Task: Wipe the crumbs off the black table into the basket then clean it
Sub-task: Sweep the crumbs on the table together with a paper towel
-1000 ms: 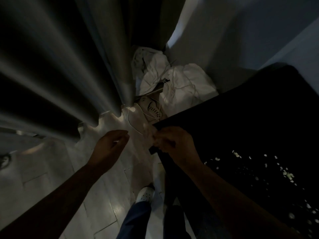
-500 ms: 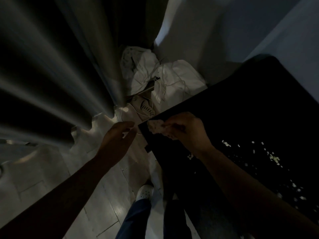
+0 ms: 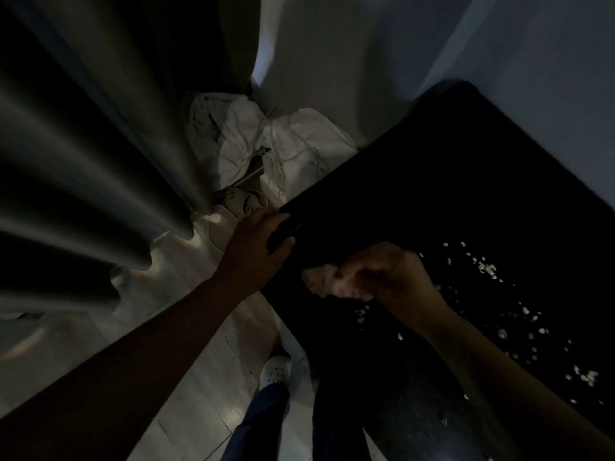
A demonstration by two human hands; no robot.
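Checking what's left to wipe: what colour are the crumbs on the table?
Pale off-white crumbs on the black table; head view.

Your tabletop is black with pale crumbs, your cloth light pinkish, your shoe white, your trousers dark blue.

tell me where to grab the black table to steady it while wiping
Take the corner nearest the curtain, coming from the open floor side, as the left hand does now: the black table has a thin free edge there that its fingers wrap, clear of the crumbs farther right.
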